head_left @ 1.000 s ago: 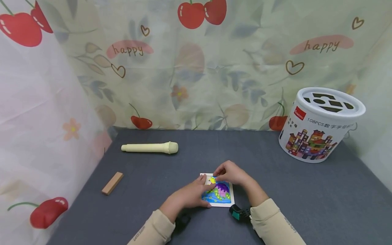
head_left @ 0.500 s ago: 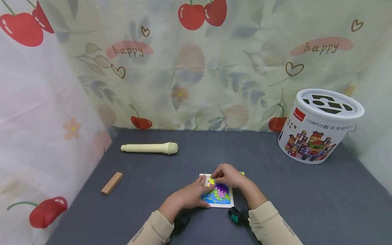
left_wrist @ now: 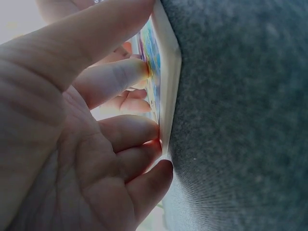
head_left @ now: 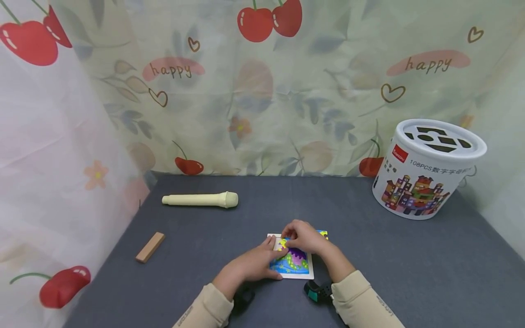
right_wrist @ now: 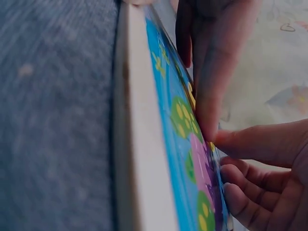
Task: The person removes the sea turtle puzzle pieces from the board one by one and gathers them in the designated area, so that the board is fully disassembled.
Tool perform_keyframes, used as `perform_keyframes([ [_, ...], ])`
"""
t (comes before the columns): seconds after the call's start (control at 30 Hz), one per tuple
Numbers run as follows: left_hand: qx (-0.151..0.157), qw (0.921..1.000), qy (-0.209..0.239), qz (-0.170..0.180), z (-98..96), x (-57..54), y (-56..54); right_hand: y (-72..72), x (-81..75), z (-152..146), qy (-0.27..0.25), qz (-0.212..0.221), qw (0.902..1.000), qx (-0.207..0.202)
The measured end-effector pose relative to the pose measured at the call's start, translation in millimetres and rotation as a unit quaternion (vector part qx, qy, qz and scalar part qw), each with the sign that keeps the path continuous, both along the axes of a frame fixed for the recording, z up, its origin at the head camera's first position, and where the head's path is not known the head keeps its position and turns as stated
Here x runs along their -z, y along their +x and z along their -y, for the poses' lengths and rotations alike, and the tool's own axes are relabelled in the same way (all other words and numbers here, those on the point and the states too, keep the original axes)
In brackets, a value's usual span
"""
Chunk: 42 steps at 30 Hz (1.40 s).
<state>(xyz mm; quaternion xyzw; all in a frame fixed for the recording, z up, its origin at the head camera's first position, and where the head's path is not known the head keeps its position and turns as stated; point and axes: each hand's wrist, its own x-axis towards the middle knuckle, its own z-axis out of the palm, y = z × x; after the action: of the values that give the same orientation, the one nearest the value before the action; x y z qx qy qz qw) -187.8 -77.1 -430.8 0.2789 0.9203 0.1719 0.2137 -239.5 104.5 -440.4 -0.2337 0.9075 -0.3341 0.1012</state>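
A white-framed jigsaw puzzle (head_left: pixel 302 275) lies on the dark table, its picture blue with a purple and green-spotted figure. My left hand (head_left: pixel 256 260) rests on its left side, fingers fairly straight. The left thumb (left_wrist: pixel 120 21) reaches along the near edge of the frame, and the index fingertip presses on the picture. Over the upper part of the puzzle, my right hand (head_left: pixel 305 237) is bent down with thumb and index together, pinching a puzzle piece mostly hidden by the fingers. In the right wrist view the right thumb (right_wrist: pixel 260 142) meets the left index fingertip at the picture's surface.
A yellow and blue piece (head_left: pixel 323 234) shows just behind the right hand. A cream toy microphone (head_left: pixel 201 199) lies at the back left, with a wooden block (head_left: pixel 150 247) nearer. A white bucket (head_left: pixel 426 173) with a slotted lid stands back right. Patterned cloth (head_left: pixel 262 114) hangs behind the table.
My right hand has shifted slightly toward me and to the left over the puzzle, uncovering the yellow and blue piece behind it. The left hand stays in place.
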Motion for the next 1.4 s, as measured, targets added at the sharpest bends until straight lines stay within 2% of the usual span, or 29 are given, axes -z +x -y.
perform_keyframes([
  [0.2,0.002,1.0000,0.000,-0.004,-0.5,0.0,0.7,2.3,-1.1,2.9,-0.003,-0.001,0.9997,0.026],
  [0.33,-0.002,1.0000,-0.003,0.007,-0.7,-1.4,0.5,3.4,-3.2,4.6,-0.011,0.005,0.9989,0.045],
  [0.5,-0.005,0.9999,-0.007,0.008,-0.8,-1.6,0.4,1.0,-2.0,-0.1,-0.026,0.003,0.9988,0.041],
  [0.63,-0.006,0.9999,-0.009,0.006,-1.1,-0.7,0.8,-2.4,-0.2,-6.2,-0.034,0.020,0.9985,0.037],
  [0.87,-0.008,0.9999,-0.009,0.006,-1.0,-2.7,1.7,-7.5,0.3,-12.8,-0.058,0.034,0.9977,-0.009],
  [1.0,-0.005,1.0000,-0.007,0.004,-1.1,-3.7,2.2,-8.8,1.3,-14.5,-0.073,0.046,0.9961,-0.020],
  [1.27,-0.005,1.0000,-0.007,-0.004,-1.1,-4.4,2.8,-10.9,2.7,-21.4,-0.123,0.099,0.9874,-0.002],
  [1.4,-0.005,1.0000,-0.007,-0.004,-1.2,-4.0,2.5,-12.1,1.5,-29.9,-0.141,0.100,0.9849,0.005],
])
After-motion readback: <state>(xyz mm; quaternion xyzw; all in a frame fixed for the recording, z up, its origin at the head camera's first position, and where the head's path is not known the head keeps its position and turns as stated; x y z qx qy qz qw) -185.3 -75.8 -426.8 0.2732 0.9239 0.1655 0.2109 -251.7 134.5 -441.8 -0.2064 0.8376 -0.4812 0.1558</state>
